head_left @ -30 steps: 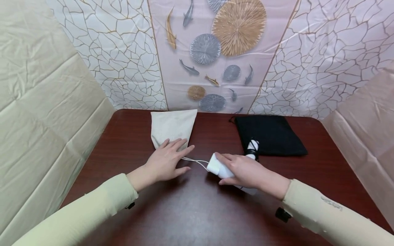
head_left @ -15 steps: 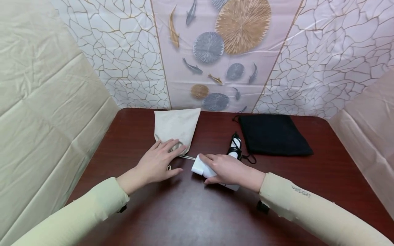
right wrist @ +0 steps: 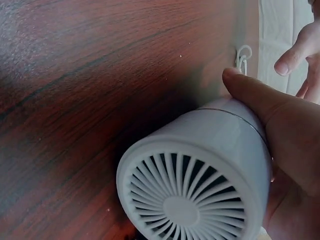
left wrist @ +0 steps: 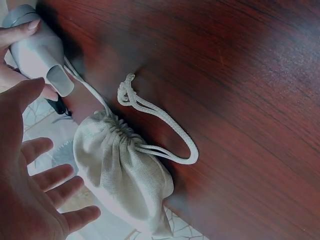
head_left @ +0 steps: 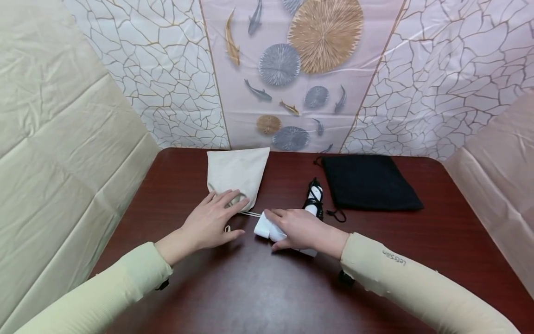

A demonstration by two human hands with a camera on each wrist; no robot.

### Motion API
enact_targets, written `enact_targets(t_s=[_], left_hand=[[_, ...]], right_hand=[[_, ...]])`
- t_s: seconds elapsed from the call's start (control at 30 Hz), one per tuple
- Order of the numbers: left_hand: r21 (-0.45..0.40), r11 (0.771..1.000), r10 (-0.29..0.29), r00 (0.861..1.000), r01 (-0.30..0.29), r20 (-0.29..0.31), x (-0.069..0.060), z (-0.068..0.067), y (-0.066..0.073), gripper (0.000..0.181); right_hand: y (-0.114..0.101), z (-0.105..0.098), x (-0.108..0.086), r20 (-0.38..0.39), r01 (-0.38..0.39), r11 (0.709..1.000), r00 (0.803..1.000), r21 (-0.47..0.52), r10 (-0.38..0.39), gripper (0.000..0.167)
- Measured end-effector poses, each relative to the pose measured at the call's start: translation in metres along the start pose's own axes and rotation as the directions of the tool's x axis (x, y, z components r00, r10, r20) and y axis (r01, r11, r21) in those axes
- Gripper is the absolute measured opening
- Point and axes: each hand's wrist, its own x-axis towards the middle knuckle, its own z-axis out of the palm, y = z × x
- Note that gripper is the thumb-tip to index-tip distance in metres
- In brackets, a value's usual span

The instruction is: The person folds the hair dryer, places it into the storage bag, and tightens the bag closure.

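My right hand (head_left: pixel 302 227) grips the barrel of a white hair dryer (right wrist: pixel 210 137), its thumb on one side and fingers on the other. The nozzle points left and the rear grille faces the right wrist camera. A black cord (head_left: pixel 314 203) is wrapped around the white handle, which points away across the table. My left hand (head_left: pixel 210 220) has its fingers spread, holding nothing, over the gathered mouth of a cream drawstring pouch (left wrist: pixel 122 175). One of the pouch's white strings (left wrist: pixel 89 87) runs to the dryer's nozzle; where it ends is hidden.
A black drawstring bag (head_left: pixel 369 182) lies flat at the back right of the dark red-brown table (head_left: pixel 250 297). A patterned cloth (head_left: pixel 288 93) hangs behind the table, with pale cloth walls on both sides.
My right hand has moved left with the hair dryer, bringing it nearer the pouch and off the black bag's edge. My left hand shifted slightly left and stays spread.
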Motion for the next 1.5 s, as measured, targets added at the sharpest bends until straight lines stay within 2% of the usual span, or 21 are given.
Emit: enact_targets(t_s=[0.17,0.37,0.67,0.77,1.1,1.27,1.5], left_hand=[[-0.008,1.0,0.016,1.0,-0.016,0.002,0.003,0.0,0.003,0.078],[-0.007,0.999,0.042,0.999,-0.042,0.016,0.01,-0.001,0.011,0.08],[-0.025,0.994,0.105,0.994,-0.105,0.037,0.029,0.003,0.032,0.086],[-0.048,0.991,0.13,0.99,-0.127,0.047,0.036,0.005,0.041,0.089],[-0.039,0.977,0.211,0.971,-0.208,0.108,0.059,0.012,0.073,0.098],[-0.023,0.97,0.242,0.963,-0.241,0.116,0.062,0.015,0.08,0.098],[0.044,0.962,0.261,0.954,-0.27,0.145,0.064,0.025,0.085,0.098]], right_hand=[[0.007,-0.009,-0.016,-0.042,-0.016,1.0,0.999,0.016,0.016,0.087],[0.029,-0.022,-0.045,-0.126,-0.006,1.0,0.992,-0.023,0.004,0.081],[0.056,-0.031,-0.078,-0.124,-0.08,0.997,0.989,0.016,0.082,0.077],[0.061,-0.032,-0.085,-0.138,-0.083,0.996,0.987,0.018,0.084,0.075],[0.077,-0.029,-0.103,-0.171,-0.07,0.997,0.983,0.02,0.072,0.076],[0.08,-0.028,-0.108,-0.183,-0.063,0.998,0.981,0.022,0.066,0.074],[0.083,-0.026,-0.115,-0.166,-0.088,0.996,0.982,0.024,0.091,0.072]])
